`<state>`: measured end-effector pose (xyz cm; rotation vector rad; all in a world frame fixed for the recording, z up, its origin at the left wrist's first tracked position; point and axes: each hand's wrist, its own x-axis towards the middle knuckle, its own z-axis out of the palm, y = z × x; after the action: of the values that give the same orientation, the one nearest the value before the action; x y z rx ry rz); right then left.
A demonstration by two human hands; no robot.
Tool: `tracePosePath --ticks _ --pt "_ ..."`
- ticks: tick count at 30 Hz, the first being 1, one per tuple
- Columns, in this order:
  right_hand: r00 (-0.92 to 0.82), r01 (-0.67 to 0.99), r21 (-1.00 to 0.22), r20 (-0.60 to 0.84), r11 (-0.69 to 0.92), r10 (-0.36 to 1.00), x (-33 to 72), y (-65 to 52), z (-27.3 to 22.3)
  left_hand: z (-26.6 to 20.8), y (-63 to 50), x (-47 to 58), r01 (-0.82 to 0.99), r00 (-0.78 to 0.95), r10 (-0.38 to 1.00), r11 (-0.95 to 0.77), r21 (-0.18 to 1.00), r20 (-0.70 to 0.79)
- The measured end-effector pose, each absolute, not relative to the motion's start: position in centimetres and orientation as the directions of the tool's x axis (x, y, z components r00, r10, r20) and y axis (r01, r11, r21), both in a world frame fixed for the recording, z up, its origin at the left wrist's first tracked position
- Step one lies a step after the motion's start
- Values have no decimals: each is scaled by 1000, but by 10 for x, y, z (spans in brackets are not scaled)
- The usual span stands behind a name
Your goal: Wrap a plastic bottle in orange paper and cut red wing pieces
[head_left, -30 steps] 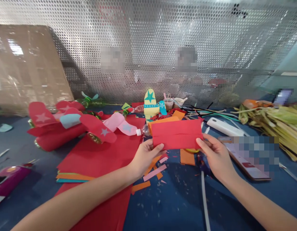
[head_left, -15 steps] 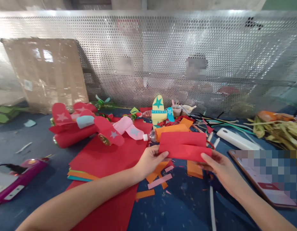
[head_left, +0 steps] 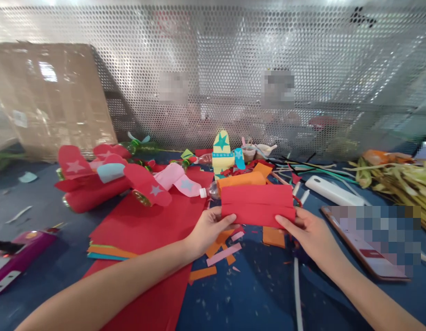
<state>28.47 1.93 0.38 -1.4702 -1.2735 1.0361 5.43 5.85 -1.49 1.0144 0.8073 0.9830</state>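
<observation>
Between my two hands is a folded piece of red paper [head_left: 257, 202], held up above the table with a crease running along its length. My left hand [head_left: 207, 230] pinches its lower left corner, thumb in front and fingers behind. At the lower right corner, my right hand [head_left: 311, 230] grips it the same way. Just behind the paper lies a plastic bottle [head_left: 210, 191] with a white cap, wrapped in orange paper [head_left: 242, 180]. Below my hands are pink paper strips [head_left: 224, 254] and orange paper scraps [head_left: 274, 236].
Red paper sheets [head_left: 154, 230] lie left of centre, beside red paper planes [head_left: 99, 193]. A purple power strip [head_left: 25, 257] is at far left. On the right are a phone [head_left: 367, 243], a white glue gun-like tool [head_left: 333, 191] and dried husks [head_left: 388, 179]. A perforated metal panel [head_left: 206, 55] stands behind.
The red paper has become more level and its folded flap lies flatter. Both hands still hold it. The whole view has shifted slightly, with things appearing further left and higher.
</observation>
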Motion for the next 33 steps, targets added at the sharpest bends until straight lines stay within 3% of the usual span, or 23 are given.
tracePosePath --ticks 33 --pt "101 226 -973 -27 -49 995 284 21 5 -13 58 56 -239 369 915 260 936 -160"
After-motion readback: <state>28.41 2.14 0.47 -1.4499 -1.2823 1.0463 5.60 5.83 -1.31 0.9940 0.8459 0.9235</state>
